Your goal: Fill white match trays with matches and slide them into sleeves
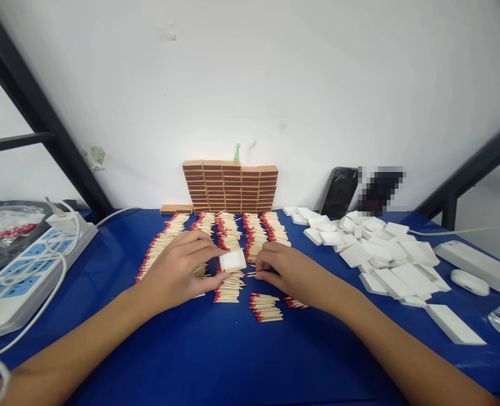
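My left hand (182,268) grips a small white matchbox tray (233,261) between thumb and fingers, tilted above the rows of matches. Close by on the right, my right hand (286,268) is closed in a pinch, and a red-headed match (250,274) sticks out at its fingertips. Beneath and around both hands lie several long rows of matches (228,231), their red heads facing left. A short group of matches (266,308) lies nearest me on the blue table (216,361). My right hand hides part of the rows on that side.
Brown matchboxes (233,189) are stacked against the wall. White trays (380,248) lie heaped at right, beside a white earbud case (469,282) and a long white box (478,265). A black phone (340,192) leans on the wall. A power strip (34,270) with cables sits at left.
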`<state>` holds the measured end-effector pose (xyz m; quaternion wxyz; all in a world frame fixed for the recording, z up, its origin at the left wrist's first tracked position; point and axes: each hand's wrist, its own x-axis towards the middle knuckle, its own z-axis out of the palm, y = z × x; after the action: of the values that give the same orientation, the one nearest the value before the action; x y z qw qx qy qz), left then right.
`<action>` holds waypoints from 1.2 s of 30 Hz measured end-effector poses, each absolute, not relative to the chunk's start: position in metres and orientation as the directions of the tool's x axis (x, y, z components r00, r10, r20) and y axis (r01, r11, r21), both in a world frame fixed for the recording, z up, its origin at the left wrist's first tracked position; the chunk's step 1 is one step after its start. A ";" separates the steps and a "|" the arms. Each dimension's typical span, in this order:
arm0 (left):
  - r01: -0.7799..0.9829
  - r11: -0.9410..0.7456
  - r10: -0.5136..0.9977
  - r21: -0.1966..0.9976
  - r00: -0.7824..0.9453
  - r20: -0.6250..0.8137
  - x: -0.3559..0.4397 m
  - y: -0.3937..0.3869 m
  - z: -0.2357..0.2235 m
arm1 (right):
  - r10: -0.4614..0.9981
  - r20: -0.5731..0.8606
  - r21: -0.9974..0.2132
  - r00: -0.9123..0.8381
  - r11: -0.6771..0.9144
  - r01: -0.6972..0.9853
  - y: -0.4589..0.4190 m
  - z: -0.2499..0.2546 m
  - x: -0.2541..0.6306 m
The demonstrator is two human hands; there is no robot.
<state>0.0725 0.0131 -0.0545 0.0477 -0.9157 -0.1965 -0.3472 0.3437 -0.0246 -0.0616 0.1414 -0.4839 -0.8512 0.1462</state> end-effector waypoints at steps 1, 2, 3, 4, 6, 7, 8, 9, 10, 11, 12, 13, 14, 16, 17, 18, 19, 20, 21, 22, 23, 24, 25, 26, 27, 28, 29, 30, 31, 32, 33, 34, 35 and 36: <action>0.391 -0.919 0.326 0.050 0.684 0.653 0.072 0.013 -0.055 | 0.869 0.095 -0.384 -0.486 0.482 0.787 -0.025 -0.062 0.344; 0.389 -0.920 0.327 0.051 0.687 0.649 0.072 0.014 -0.055 | 0.873 0.091 -0.382 -0.480 0.476 0.792 -0.025 -0.062 0.344; 0.388 -0.920 0.326 0.051 0.689 0.647 0.072 0.014 -0.055 | 0.876 0.083 -0.378 -0.475 0.469 0.798 -0.025 -0.062 0.343; 0.389 -0.920 0.327 0.050 0.689 0.647 0.072 0.014 -0.055 | 0.879 0.075 -0.374 -0.470 0.462 0.804 -0.025 -0.062 0.343; 0.394 -0.918 0.330 0.050 0.686 0.648 0.071 0.014 -0.055 | 0.882 0.055 -0.362 -0.469 0.455 0.814 -0.025 -0.062 0.343; 0.398 -0.916 0.332 0.049 0.685 0.649 0.071 0.014 -0.055 | 0.882 0.045 -0.356 -0.469 0.453 0.817 -0.025 -0.061 0.343; 0.399 -0.916 0.333 0.048 0.686 0.646 0.071 0.014 -0.056 | 0.882 0.038 -0.352 -0.470 0.452 0.820 -0.025 -0.059 0.344; 0.400 -0.915 0.335 0.048 0.689 0.642 0.071 0.013 -0.056 | 0.884 0.037 -0.350 -0.466 0.448 0.822 -0.026 -0.057 0.345; 0.400 -0.915 0.335 0.047 0.690 0.642 0.071 0.013 -0.056 | 0.888 0.045 -0.349 -0.458 0.443 0.826 -0.027 -0.054 0.346; 0.399 -0.916 0.331 0.044 0.688 0.646 0.071 0.013 -0.056 | 0.893 0.064 -0.346 -0.445 0.438 0.829 -0.027 -0.051 0.348; 0.400 -0.916 0.328 0.042 0.684 0.651 0.072 0.013 -0.056 | 0.898 0.099 -0.340 -0.428 0.435 0.834 -0.028 -0.049 0.350; 0.400 -0.916 0.326 0.040 0.680 0.657 0.072 0.013 -0.056 | 0.898 0.148 -0.335 -0.414 0.440 0.834 -0.029 -0.046 0.351; 0.399 -0.916 0.324 0.039 0.678 0.660 0.073 0.013 -0.057 | 0.892 0.203 -0.332 -0.405 0.452 0.828 -0.029 -0.044 0.351; 0.401 -0.915 0.325 0.041 0.675 0.662 0.074 0.011 -0.057 | 0.860 0.305 -0.342 -0.409 0.500 0.796 -0.031 -0.044 0.349; 0.403 -0.914 0.330 0.045 0.674 0.661 0.075 0.011 -0.058 | 0.840 0.346 -0.351 -0.418 0.528 0.773 -0.031 -0.045 0.347; 0.404 -0.913 0.332 0.047 0.674 0.660 0.075 0.010 -0.058 | 0.821 0.375 -0.354 -0.430 0.556 0.752 -0.032 -0.047 0.344; 0.405 -0.913 0.335 0.049 0.675 0.658 0.076 0.008 -0.059 | 0.802 0.397 -0.348 -0.445 0.581 0.736 -0.033 -0.050 0.339; 0.405 -0.913 0.336 0.049 0.678 0.654 0.077 0.007 -0.059 | 0.785 0.413 -0.330 -0.461 0.601 0.728 -0.034 -0.053 0.335; 0.403 -0.914 0.336 0.050 0.681 0.650 0.077 0.006 -0.059 | 0.769 0.424 -0.303 -0.478 0.618 0.726 -0.034 -0.056 0.330; 0.398 -0.916 0.334 0.051 0.685 0.648 0.078 0.005 -0.059 | 0.758 0.429 -0.272 -0.492 0.627 0.730 -0.035 -0.059 0.326; 0.391 -0.919 0.329 0.052 0.687 0.648 0.079 0.004 -0.059 | 0.751 0.430 -0.242 -0.502 0.631 0.737 -0.035 -0.062 0.322; 0.383 -0.922 0.322 0.054 0.685 0.653 0.080 0.003 -0.058 | 0.748 0.429 -0.218 -0.506 0.630 0.746 -0.036 -0.064 0.319; 0.376 -0.925 0.316 0.055 0.682 0.660 0.081 0.003 -0.058 | 0.749 0.429 -0.206 -0.505 0.625 0.753 -0.036 -0.066 0.317; 0.370 -0.927 0.311 0.055 0.680 0.664 0.082 0.002 -0.058 | 0.752 0.428 -0.207 -0.502 0.622 0.755 -0.036 -0.067 0.316; 0.367 -0.929 0.307 0.054 0.679 0.667 0.082 0.002 -0.058 | 0.751 0.429 -0.222 -0.502 0.626 0.748 -0.036 -0.067 0.316; 0.366 -0.929 0.307 0.054 0.679 0.667 0.082 0.002 -0.058 | 0.748 0.431 -0.248 -0.505 0.636 0.731 -0.035 -0.066 0.317; 0.368 -0.928 0.308 0.054 0.680 0.665 0.082 0.002 -0.058 | 0.745 0.434 -0.281 -0.507 0.647 0.709 -0.035 -0.065 0.320; 0.372 -0.927 0.310 0.052 0.680 0.665 0.082 0.003 -0.057 | 0.746 0.438 -0.314 -0.501 0.649 0.693 -0.034 -0.062 0.323; 0.377 -0.925 0.312 0.049 0.678 0.666 0.081 0.004 -0.057 | 0.756 0.440 -0.341 -0.484 0.639 0.689 -0.033 -0.059 0.328; 0.383 -0.923 0.313 0.045 0.676 0.668 0.079 0.005 -0.056 | 0.773 0.436 -0.359 -0.460 0.618 0.699 -0.032 -0.056 0.332; 0.390 -0.920 0.313 0.039 0.672 0.671 0.078 0.006 -0.055 | 0.794 0.427 -0.367 -0.432 0.589 0.720 -0.031 -0.053 0.337; 0.396 -0.918 0.312 0.031 0.670 0.673 0.076 0.007 -0.054 | 0.816 0.408 -0.366 -0.410 0.558 0.745 -0.030 -0.051 0.342; 0.400 -0.916 0.309 0.023 0.670 0.675 0.074 0.009 -0.053 | 0.835 0.380 -0.360 -0.399 0.530 0.768 -0.028 -0.050 0.346; 0.403 -0.915 0.306 0.016 0.670 0.676 0.073 0.011 -0.052 | 0.850 0.344 -0.351 -0.398 0.510 0.785 -0.027 -0.049 0.350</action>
<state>0.0728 0.0108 -0.0525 0.0675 -0.9113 -0.1945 -0.3566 0.3496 -0.0269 -0.0492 0.2455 -0.4905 -0.8335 0.0661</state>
